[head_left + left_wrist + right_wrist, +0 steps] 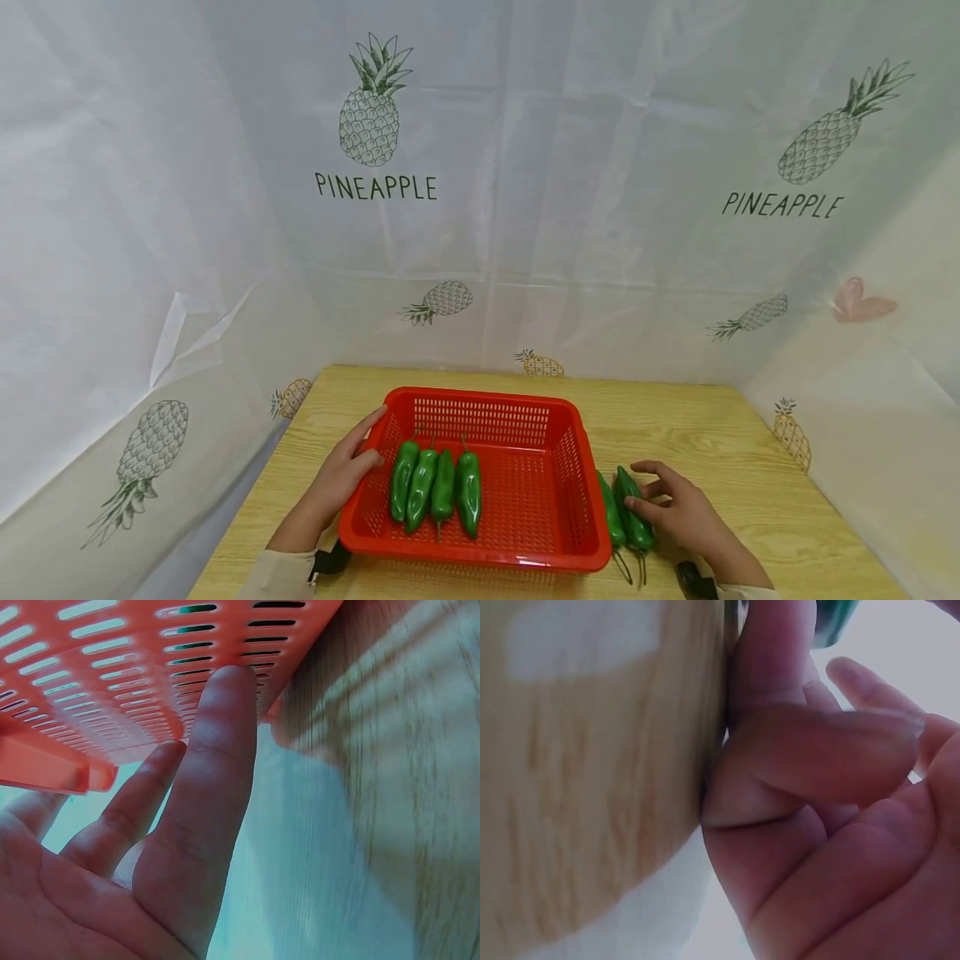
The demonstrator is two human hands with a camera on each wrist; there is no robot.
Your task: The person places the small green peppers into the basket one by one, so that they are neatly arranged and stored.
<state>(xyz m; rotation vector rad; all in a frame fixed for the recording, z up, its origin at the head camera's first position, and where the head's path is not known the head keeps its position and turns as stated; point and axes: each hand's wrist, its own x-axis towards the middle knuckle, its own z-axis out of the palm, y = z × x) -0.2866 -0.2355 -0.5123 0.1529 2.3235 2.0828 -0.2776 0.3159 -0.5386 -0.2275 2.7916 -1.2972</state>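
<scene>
A red plastic basket (517, 467) with slotted walls sits near the front of the table, with several green peppers (442, 487) side by side in its left part. My left hand (341, 471) grips the basket's left side, thumb over the rim. The left wrist view shows its fingers (221, 742) against the slotted outer wall. To the right of the basket lie two more green peppers, one (613, 517) close to the wall and another (636, 521) beside it. My right hand (678, 508) is at this outer pepper, thumb touching it and fingers loosely bent, spread apart.
The wood-grain table (720, 450) extends around the basket. Behind it and along both sides hangs a pale curtain (525, 208) printed with pineapples. Dark straps show at both wrists.
</scene>
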